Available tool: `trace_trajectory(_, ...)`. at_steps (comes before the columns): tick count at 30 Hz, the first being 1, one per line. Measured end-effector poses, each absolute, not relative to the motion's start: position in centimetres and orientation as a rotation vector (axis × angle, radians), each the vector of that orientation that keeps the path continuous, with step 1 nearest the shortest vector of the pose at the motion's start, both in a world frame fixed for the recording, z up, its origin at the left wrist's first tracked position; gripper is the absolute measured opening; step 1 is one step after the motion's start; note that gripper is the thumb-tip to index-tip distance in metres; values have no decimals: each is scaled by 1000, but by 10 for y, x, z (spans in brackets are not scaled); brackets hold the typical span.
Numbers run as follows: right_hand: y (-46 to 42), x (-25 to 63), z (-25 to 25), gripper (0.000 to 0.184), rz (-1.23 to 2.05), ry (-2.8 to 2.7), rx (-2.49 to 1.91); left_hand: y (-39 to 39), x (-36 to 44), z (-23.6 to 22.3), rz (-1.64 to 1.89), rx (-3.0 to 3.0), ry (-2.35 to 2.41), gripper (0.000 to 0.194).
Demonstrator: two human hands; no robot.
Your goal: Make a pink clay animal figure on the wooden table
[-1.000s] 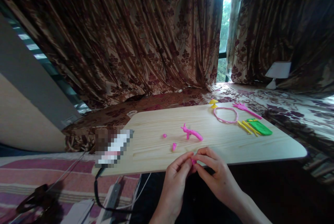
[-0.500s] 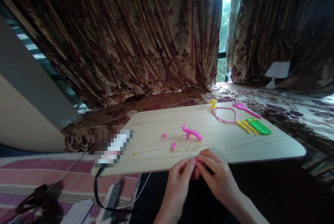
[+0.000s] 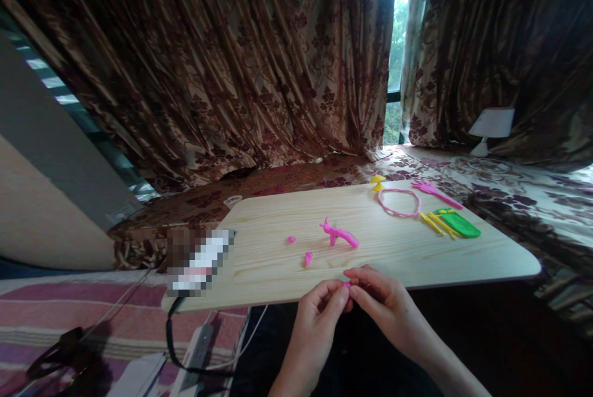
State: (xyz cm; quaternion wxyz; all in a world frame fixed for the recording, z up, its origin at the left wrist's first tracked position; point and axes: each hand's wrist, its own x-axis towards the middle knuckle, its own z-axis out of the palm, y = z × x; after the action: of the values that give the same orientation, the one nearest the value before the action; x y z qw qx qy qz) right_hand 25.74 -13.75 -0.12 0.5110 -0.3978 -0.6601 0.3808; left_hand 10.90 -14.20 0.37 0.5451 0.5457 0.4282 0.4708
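Seen from the head camera, a left hand (image 3: 317, 317) pinches a small pink lump (image 3: 347, 284) at the table's (image 3: 269, 218) near edge; the right hand's (image 3: 389, 304) thumb and forefinger stand narrowly apart at it, their grip impossible to tell; beyond lie a pink cone (image 3: 308, 259), a pink ball (image 3: 291, 239) and a fork-ended pink figure (image 3: 340, 235); a pink twisted ring (image 3: 399, 215) rests farther right.

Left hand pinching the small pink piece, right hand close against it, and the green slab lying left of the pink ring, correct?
Not quite: in the head view, the green slab lies right of the pink ring. The rest stands.
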Motion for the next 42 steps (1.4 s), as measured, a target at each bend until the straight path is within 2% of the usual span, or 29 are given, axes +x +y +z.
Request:
trace_trajectory(12,-140,251,-9,20,562,-1697,-1011,-142,108,0,1156,1328,1094,23)
trace_trajectory(18,-140,254,-4,29,602,-1779,-980,-139,108,-1,1147,1290,1084,25)
trace_trajectory(25,-141,252,0,15,568,-1788,-999,-140,106,7,1129,1325,1137,29)
trace_trajectory(30,-141,251,-2,20,540,-1802,-999,-138,114,-4,1189,1216,1089,31)
trace_trajectory(34,-141,252,-2,17,588,-1817,-996,-138,113,-8,1166,1210,1075,27)
trace_trajectory(38,-141,253,-1,30,690,-1796,-946,-138,108,-2,1146,1231,1081,25)
trace_trajectory(42,-140,254,-2,25,702,-1757,-948,-141,105,4,1128,1307,1131,28)
